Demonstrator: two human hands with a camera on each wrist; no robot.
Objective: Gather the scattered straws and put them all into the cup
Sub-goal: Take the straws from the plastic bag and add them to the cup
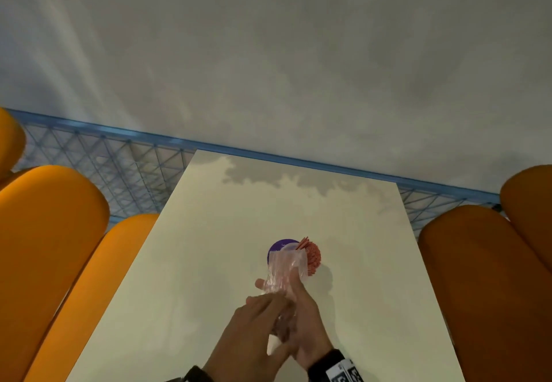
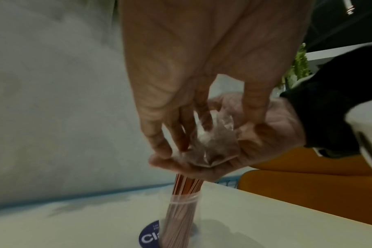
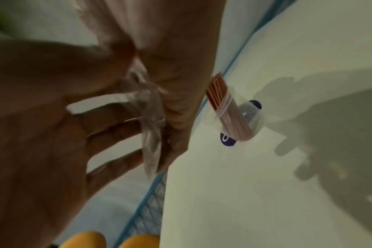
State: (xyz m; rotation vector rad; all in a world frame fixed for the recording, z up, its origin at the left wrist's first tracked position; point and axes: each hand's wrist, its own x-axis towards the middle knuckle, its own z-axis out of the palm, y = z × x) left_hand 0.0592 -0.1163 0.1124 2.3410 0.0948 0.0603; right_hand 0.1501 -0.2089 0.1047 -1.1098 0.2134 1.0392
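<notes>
A bundle of pink straws point(image 1: 312, 257) stands in a clear cup point(image 2: 186, 200) on a round dark blue coaster point(image 1: 277, 248) in the middle of the table. A white band ties the bundle. Just in front of the cup both hands meet around a crumpled clear plastic bag point(image 1: 286, 268). My right hand point(image 1: 304, 316) lies under it with fingers stretched and spread. My left hand point(image 1: 260, 319) comes down on the bag, thumb and fingers pinching its edge point(image 2: 202, 151). No loose straws show on the table. The right wrist view shows the cup point(image 3: 251, 117) beside the hands.
The pale table point(image 1: 209, 262) runs away from me to a grey wall. Orange padded seats point(image 1: 50, 232) flank it on the left and on the right point(image 1: 478, 262). A blue mesh fence point(image 1: 119, 166) lines the far edge.
</notes>
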